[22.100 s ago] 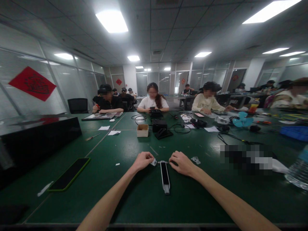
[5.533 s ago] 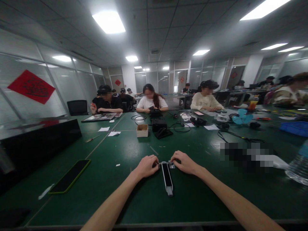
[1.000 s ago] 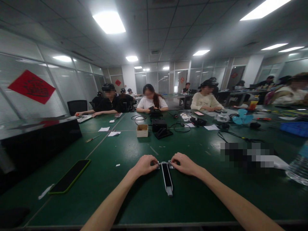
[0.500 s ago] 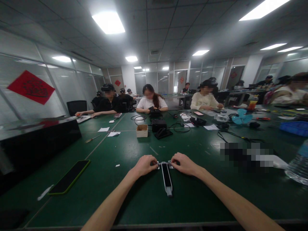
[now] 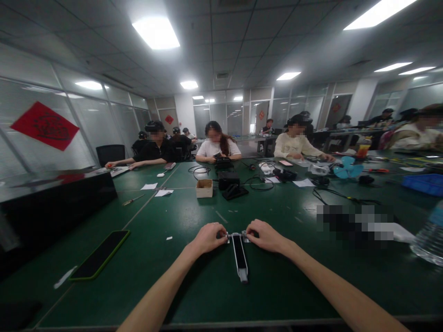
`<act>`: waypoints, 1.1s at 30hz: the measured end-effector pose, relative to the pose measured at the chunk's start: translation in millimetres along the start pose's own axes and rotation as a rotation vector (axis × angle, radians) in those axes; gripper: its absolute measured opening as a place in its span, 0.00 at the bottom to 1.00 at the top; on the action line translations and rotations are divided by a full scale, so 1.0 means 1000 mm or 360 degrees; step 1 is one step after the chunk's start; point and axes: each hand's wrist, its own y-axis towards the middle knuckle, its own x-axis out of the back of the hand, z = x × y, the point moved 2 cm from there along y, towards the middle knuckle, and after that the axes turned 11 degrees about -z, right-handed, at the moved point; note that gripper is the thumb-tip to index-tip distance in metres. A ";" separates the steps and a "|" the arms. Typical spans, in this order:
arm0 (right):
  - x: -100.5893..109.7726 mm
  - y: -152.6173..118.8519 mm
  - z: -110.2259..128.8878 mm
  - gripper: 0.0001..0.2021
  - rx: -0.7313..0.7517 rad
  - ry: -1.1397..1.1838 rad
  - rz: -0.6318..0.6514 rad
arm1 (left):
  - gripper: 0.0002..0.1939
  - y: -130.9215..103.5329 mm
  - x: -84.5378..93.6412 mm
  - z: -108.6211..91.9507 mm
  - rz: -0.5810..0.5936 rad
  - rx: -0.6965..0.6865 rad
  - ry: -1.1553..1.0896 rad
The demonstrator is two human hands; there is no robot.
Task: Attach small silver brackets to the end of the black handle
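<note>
A narrow device (image 5: 240, 256) with a black centre and a pale grey frame lies on the green table (image 5: 145, 295), its long body pointing toward me. Small metal parts stick out on both sides of its far end. My left hand (image 5: 208, 237) pinches the left metal part between thumb and fingers. On the opposite side my right hand (image 5: 265, 235) is closed on the right metal part. Both hands rest low at the table top, and the fingertips partly cover the metal parts.
A phone in a green case (image 5: 100, 256) lies left, a screwdriver (image 5: 133, 199) beyond it. Ahead stand a small cardboard box (image 5: 204, 188) and black devices (image 5: 229, 180) with cables. To the right are a blue fan (image 5: 348, 168), a blue tray (image 5: 422, 183) and a bottle (image 5: 429, 235). People sit opposite.
My hands and the device have not visibly moved. Across the table on the right, the person in the pale top has a hand stretched further right.
</note>
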 end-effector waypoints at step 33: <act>0.002 0.001 0.005 0.11 -0.0030 -0.0081 0.0071 | 0.11 -0.001 0.004 -0.012 -0.0082 -0.0061 0.0160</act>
